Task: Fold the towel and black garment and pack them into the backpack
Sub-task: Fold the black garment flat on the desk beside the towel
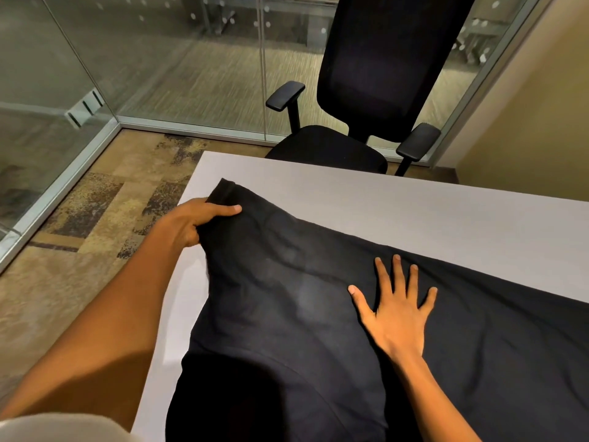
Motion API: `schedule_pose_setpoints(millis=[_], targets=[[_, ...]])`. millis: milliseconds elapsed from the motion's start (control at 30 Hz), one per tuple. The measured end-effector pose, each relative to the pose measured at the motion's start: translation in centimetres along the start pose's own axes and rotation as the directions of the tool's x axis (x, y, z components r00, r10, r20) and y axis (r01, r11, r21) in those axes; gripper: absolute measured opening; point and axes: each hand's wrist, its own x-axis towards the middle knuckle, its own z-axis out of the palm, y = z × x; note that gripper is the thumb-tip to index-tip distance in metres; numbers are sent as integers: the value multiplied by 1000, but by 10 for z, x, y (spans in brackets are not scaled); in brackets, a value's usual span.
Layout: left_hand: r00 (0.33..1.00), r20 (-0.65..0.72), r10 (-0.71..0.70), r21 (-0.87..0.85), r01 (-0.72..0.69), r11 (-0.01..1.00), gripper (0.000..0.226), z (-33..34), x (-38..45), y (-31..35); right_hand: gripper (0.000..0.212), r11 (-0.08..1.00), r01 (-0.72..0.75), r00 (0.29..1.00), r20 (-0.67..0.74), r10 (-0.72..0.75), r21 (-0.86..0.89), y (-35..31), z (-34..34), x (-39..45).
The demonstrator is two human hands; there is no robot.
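Observation:
The black garment [287, 307] lies spread over the near part of the white table [398, 208] and runs off the frame at the right and bottom. My left hand [197, 221] grips its far left corner, thumb on top and fingers curled under the cloth, lifting that edge slightly. My right hand [395, 307] lies flat on the middle of the garment with its fingers spread, pressing it down. Neither a towel nor a backpack is in view.
A black office chair [376, 90] with armrests stands at the table's far side. Glass partition walls [159, 65] close off the room behind and to the left. Patterned carpet [89, 218] covers the floor left of the table edge.

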Motion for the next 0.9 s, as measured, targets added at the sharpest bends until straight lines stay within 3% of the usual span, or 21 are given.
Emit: schedule_pose_setpoints(millis=[67,133,167,233,267,300,367,400,467,533,700,800,900], targets=[[992,-65,110,76,-105,992,52,-4,4,2,82,1000,1,1000,-1,-1,4,0,1,-1],[942,-226,247,293,-176,940,59,-5,14,-4,82,1000,4,1000,-3,-4,2,0,1,0],[878,-334,342,443,-174,879,57,-4,17,-9,82,1000,4,1000,-1,-4,-3,0,1,0],[673,-451,587,672,-177,719,48,5,14,-28,82,1000,0,1000,11,0,-20,0,0,2],[593,-413,691,727,-243,643,46,14,9,-39,82,1000,-4,1000,19,4,-31,1,0,2],[563,-304,769,748,-359,558,45,24,2,-51,82,999,-6,999,31,7,-41,0,0,2],[565,43,824,773,-541,331,47,42,-9,-79,83,998,-4,998,66,8,-58,-1,-1,2],[567,190,802,804,-558,204,51,48,-14,-96,85,998,0,996,88,5,-58,-1,-2,3],[566,350,746,859,-512,-13,54,50,-22,-123,88,1000,7,987,162,-2,-30,0,-8,8],[574,394,718,877,-469,-106,47,47,-44,-145,90,999,13,968,249,-23,40,1,-19,7],[638,309,705,881,-472,41,38,23,-108,-188,91,927,212,940,196,-281,311,-14,-32,-64],[734,336,589,858,-497,130,59,14,-139,-211,97,837,280,895,189,-405,469,-31,-38,-125],[821,171,544,757,-463,462,70,8,-164,-224,102,793,296,865,203,-459,533,-49,-51,-170]])
